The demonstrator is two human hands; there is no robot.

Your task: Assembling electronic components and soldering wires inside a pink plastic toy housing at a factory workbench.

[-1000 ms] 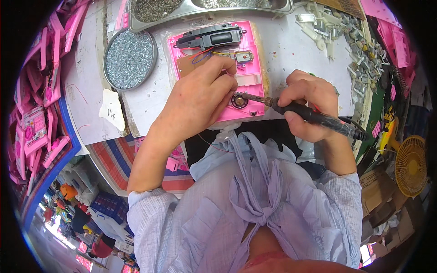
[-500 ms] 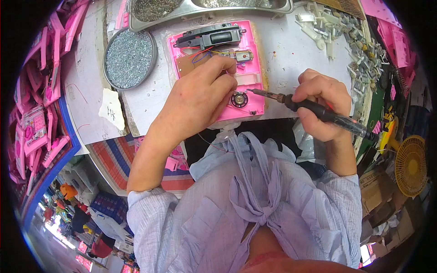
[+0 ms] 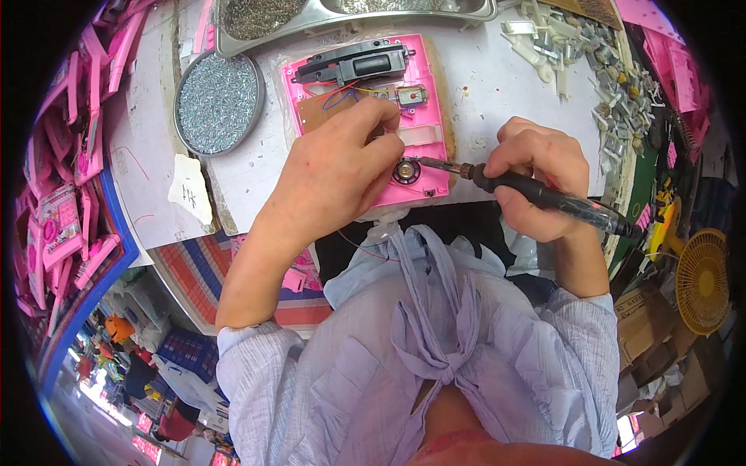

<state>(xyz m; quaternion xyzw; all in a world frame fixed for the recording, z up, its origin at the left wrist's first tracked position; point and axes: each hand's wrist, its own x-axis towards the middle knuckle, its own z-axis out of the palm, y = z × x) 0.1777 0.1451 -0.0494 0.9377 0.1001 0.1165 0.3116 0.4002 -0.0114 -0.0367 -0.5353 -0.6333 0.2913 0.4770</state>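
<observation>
A pink plastic housing (image 3: 444, 152) lies on the table in front of me. My left hand (image 3: 330, 167) rests over its left part, fingers curled in a pinch beside a small round speaker (image 3: 406, 171); whatever they hold is hidden. My right hand (image 3: 544, 167) grips a soldering iron (image 3: 563, 206), its tip pointing left at the speaker's upper edge. Mounted at the housing's far end is a black plastic part (image 3: 373, 65). Between it and my left hand sit a small motor (image 3: 412, 96), a brown circuit board (image 3: 311, 114) and red, blue and yellow wires.
A round dish of screws (image 3: 219, 105) stands left of the housing. Behind is a metal tray (image 3: 311, 27) with small metal parts. White plastic pieces (image 3: 536, 46) and metal parts (image 3: 618, 93) are heaped at the far right. Pink casings (image 3: 62, 210) pile up at the left.
The soldering iron has moved slightly left, bringing its tip to the speaker's edge. My left hand stays nearly in place over the housing.
</observation>
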